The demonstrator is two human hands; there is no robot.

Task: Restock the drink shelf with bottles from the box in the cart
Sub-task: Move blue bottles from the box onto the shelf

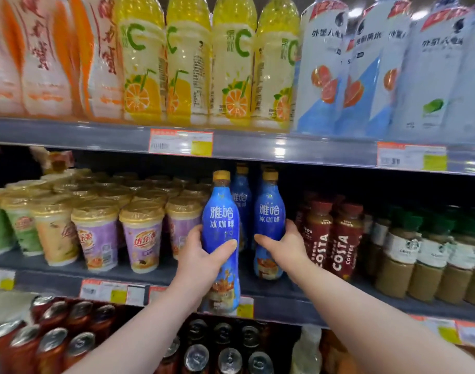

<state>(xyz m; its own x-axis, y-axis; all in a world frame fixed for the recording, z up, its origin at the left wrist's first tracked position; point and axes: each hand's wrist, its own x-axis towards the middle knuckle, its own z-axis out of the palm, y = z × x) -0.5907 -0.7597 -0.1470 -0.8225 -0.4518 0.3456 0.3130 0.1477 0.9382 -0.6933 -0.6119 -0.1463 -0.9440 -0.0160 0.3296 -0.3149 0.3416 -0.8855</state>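
Observation:
I see two blue iced-coffee bottles with gold caps at the middle shelf. My left hand (204,255) grips one blue bottle (221,211) around its middle and holds it upright, just in front of the shelf edge. My right hand (283,245) grips a second blue bottle (269,211) that stands on the middle shelf (161,271). A third blue bottle (241,197) stands behind them, deeper in the shelf. The box and the cart are out of view.
Purple and beige milk-tea cups (142,236) fill the shelf to the left. Red Costa coffee bottles (344,236) and brown glass coffee bottles (430,265) stand to the right. Yellow juice bottles (188,63) line the shelf above, cans (53,344) the one below.

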